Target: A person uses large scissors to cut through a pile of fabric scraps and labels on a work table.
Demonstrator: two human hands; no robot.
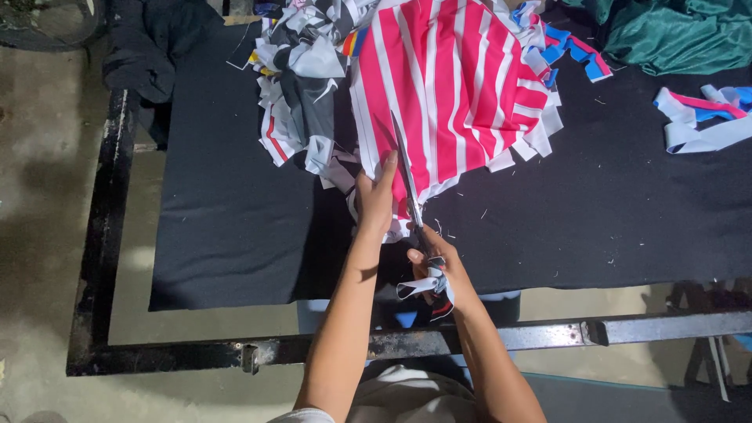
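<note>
Scraps of grey and white cloth [301,94] pile at left on the black desk [227,235]. Left hand [374,200] presses flat, fingers spread, pinning the pink-striped fabric [454,86]; right hand [435,274] grips cloth-wrapped scissors [407,176], blades apparently cutting into it.

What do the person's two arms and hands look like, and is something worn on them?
Both forearms are bare, with no gloves, watch or rings visible. The left hand and right hand are uncovered. A pale short sleeve edge shows at the left upper arm; the right arm's sleeve is out of view.
</note>
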